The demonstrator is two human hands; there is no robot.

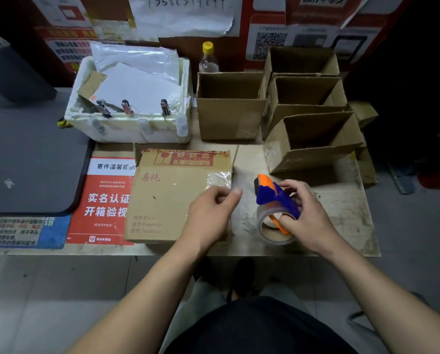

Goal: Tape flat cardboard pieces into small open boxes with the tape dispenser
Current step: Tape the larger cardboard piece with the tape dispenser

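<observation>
A flat cardboard piece (168,198) with red print lies on the table in front of me. A strip of clear tape covers its upper right corner. My left hand (213,210) rests over the cardboard's right edge, thumb and forefinger pinched together, apparently on the loose end of the tape. My right hand (305,215) grips the blue and orange tape dispenser (275,198), which holds a roll of clear tape (272,226), just right of the cardboard.
Several open cardboard boxes (229,108) stand at the back right. A white foam box (137,126) with papers and clips sits at the back left, a bottle (208,58) behind. Printed notices (104,200) lie left of the cardboard. The table's front edge (188,251) is near.
</observation>
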